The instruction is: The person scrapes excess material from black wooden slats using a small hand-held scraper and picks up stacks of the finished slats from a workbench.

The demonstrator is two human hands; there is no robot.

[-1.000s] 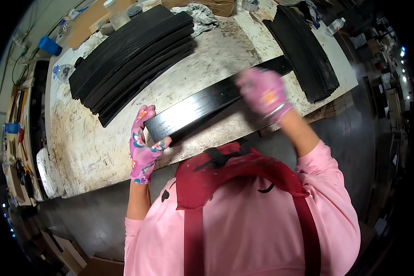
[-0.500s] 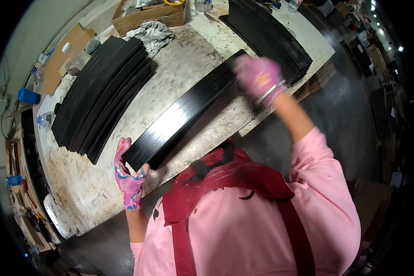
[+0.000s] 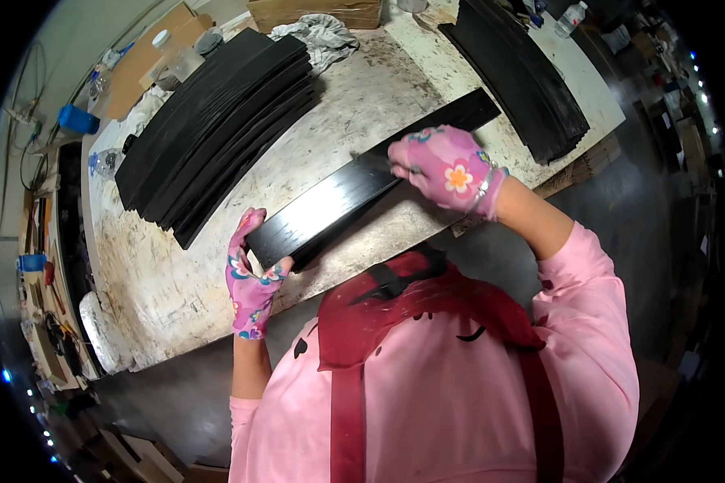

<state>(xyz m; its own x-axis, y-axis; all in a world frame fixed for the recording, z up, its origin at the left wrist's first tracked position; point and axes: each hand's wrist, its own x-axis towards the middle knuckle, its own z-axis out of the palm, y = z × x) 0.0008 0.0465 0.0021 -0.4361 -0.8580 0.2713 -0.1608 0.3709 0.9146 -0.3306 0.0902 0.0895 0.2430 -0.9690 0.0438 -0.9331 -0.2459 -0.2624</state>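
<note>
Black strip (image 3: 362, 189) between left hand (image 3: 251, 278) and right hand (image 3: 447, 169).

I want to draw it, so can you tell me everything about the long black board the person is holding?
The long black board is a flat, narrow, glossy plank, dark all over, maybe painted or coated wood. It lies slantwise on the scuffed white workbench, near end at the front edge. The left hand, in a pink flowered glove, grips that near end. The right hand, gloved the same, presses on its top about midway. Stacks of similar black boards lie apart from it.
</note>
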